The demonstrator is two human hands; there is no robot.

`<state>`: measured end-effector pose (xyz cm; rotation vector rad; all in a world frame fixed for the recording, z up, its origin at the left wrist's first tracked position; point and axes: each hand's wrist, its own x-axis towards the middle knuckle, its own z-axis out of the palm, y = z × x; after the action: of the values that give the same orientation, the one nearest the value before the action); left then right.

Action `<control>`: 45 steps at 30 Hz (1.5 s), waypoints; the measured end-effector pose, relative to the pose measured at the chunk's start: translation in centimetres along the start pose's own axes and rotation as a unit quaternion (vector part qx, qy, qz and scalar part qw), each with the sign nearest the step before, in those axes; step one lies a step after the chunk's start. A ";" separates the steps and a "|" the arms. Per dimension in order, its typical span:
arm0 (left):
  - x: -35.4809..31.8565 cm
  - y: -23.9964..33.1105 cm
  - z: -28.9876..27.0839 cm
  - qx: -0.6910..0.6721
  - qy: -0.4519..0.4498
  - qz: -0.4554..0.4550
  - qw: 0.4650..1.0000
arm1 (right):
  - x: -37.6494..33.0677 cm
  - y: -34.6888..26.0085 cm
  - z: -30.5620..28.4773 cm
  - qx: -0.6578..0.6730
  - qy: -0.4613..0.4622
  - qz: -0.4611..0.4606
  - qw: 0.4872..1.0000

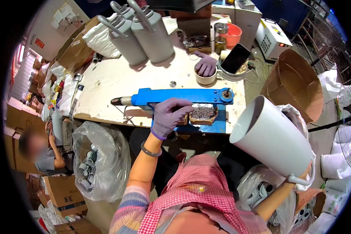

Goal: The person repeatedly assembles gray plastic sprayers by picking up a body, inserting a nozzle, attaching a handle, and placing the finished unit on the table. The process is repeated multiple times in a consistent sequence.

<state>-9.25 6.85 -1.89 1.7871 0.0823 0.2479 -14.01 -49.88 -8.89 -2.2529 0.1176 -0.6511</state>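
My left hand, in a purple glove, is over the near edge of the blue hand press. Its thumb and fingers are pressed together beside a small box of shiny metal bits; anything between the fingertips is too small to make out. On the right, my right hand grips a tall grey plastic container at its handle end. The container is tilted, with its wide open mouth toward the press. Most of my right hand's fingers are hidden behind the handle and wall.
Several similar grey containers stand at the back left of the white table. A cup with a purple glove on it and a phone are farther back. Plastic bags of grey parts flank me. A person sits at left.
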 end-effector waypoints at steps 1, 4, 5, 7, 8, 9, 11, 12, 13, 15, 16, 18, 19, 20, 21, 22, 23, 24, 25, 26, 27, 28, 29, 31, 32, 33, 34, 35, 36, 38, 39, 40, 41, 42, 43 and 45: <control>1.2 1.3 1.4 -0.044 -0.029 0.019 0.998 | 0.4 -1.8 0.8 0.149 -0.005 0.018 0.989; 5.1 2.3 5.6 -0.063 -0.074 0.094 0.991 | 0.7 -1.8 3.1 0.477 0.060 0.101 0.871; 6.0 2.3 6.5 -0.066 -0.084 0.093 0.990 | 0.6 -1.8 3.5 0.455 0.074 0.113 0.880; 7.6 1.5 7.5 -0.017 -0.083 0.113 0.990 | 0.7 -1.9 4.2 0.410 0.100 0.139 0.896; 8.1 1.3 8.0 0.011 -0.082 0.131 0.988 | 0.9 0.3 3.8 0.289 0.099 0.134 0.943; 8.5 1.2 8.4 0.038 -0.080 0.149 0.985 | 0.6 2.4 3.4 0.223 0.096 0.127 0.962; 8.5 1.4 8.7 0.072 -0.079 0.157 0.982 | 0.3 3.6 3.4 0.148 0.086 0.118 0.978; 8.7 1.8 8.7 0.091 -0.087 0.161 0.979 | 0.2 4.1 3.4 0.140 0.080 0.112 0.981; 8.7 2.1 8.5 0.109 -0.094 0.163 0.976 | 0.1 4.1 3.4 0.132 0.070 0.107 0.983; 9.2 1.9 8.1 0.145 -0.116 0.208 0.960 | 0.1 4.1 3.5 0.133 0.053 0.105 0.984; 9.3 1.8 8.0 0.159 -0.120 0.232 0.952 | 0.4 4.1 3.7 0.143 0.048 0.107 0.983; 9.1 1.5 7.6 0.166 -0.139 0.229 0.949 | 1.0 4.6 4.2 0.223 0.062 0.155 0.961; 9.2 1.3 7.6 0.168 -0.132 0.254 0.943 | 1.2 5.0 4.3 0.274 0.082 0.188 0.940; 9.1 1.1 7.5 0.170 -0.124 0.279 0.937 | 1.4 5.8 4.5 0.349 0.116 0.242 0.898; 8.9 1.0 7.4 0.173 -0.116 0.304 0.930 | 1.4 6.4 4.6 0.419 0.150 0.293 0.846; 7.6 2.0 7.8 0.145 -0.080 0.241 0.956 | 1.5 6.1 4.7 0.421 0.157 0.300 0.842; 6.4 1.9 7.3 0.148 -0.082 0.226 0.959 | 1.8 4.9 4.8 0.423 0.165 0.305 0.837; 5.2 1.7 6.2 0.149 -0.086 0.211 0.962 | 2.0 4.1 4.6 0.426 0.174 0.310 0.832; 4.3 1.4 4.8 0.151 -0.093 0.199 0.964 | 1.8 3.7 4.2 0.403 0.169 0.282 0.855; 3.4 -0.1 3.2 0.195 -0.189 0.127 0.954 | 1.3 3.3 4.0 0.381 0.161 0.255 0.874; 2.8 -2.0 2.9 0.246 -0.213 0.154 0.933 | 0.9 3.4 3.9 0.380 0.146 0.249 0.879; 2.4 -4.8 3.0 0.340 -0.212 0.147 0.904 | 0.6 3.5 3.8 0.379 0.128 0.242 0.884; 2.3 -7.3 3.4 0.431 -0.210 0.138 0.867 | 0.8 4.2 3.3 0.399 0.102 0.256 0.875; 4.0 -9.7 5.6 0.466 -0.301 -0.052 0.831 | 0.9 4.5 3.5 0.435 0.093 0.289 0.848; 4.2 -11.3 6.4 0.453 -0.303 0.001 0.838 | 0.9 3.9 4.1 0.450 0.111 0.311 0.830; 4.6 -12.9 6.6 0.449 -0.297 0.039 0.842 | 0.8 2.9 4.7 0.465 0.130 0.333 0.810; 5.1 -12.8 7.0 0.442 -0.292 0.076 0.845 | 0.7 1.9 5.0 0.404 0.162 0.326 0.839; 5.4 -12.6 7.2 0.434 -0.287 0.112 0.846 | 0.3 1.3 4.8 0.406 0.155 0.318 0.843; 5.6 -12.6 6.5 0.371 -0.361 0.078 0.852 | 0.0 0.9 4.5 0.409 0.146 0.310 0.846; 5.3 -15.1 5.5 0.367 -0.326 0.040 0.870 | -0.5 0.9 4.3 0.328 0.098 0.218 0.914; 5.0 -16.6 5.0 0.366 -0.307 0.020 0.878 | -0.4 1.2 4.5 0.367 0.101 0.240 0.893; 3.8 -14.7 5.7 0.446 -0.256 0.139 0.846 | -0.8 0.8 4.1 0.397 0.114 0.267 0.871; 3.6 -13.8 5.6 0.440 -0.241 0.134 0.855 | -0.8 0.4 3.9 0.429 0.120 0.290 0.847; 3.5 -13.2 5.6 0.434 -0.226 0.129 0.863 | -1.0 0.5 3.9 0.420 0.121 0.284 0.853; 3.6 -12.9 5.6 0.428 -0.208 0.125 0.870 | -0.8 0.7 4.0 0.414 0.124 0.276 0.859; 2.7 -12.8 5.3 0.461 -0.129 0.207 0.854 | -0.6 1.5 4.1 0.317 0.123 0.212 0.916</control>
<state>-4.52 5.30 -15.08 2.7811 -0.4593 0.2977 -12.38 -48.02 -12.52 -1.4506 0.4395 -0.6193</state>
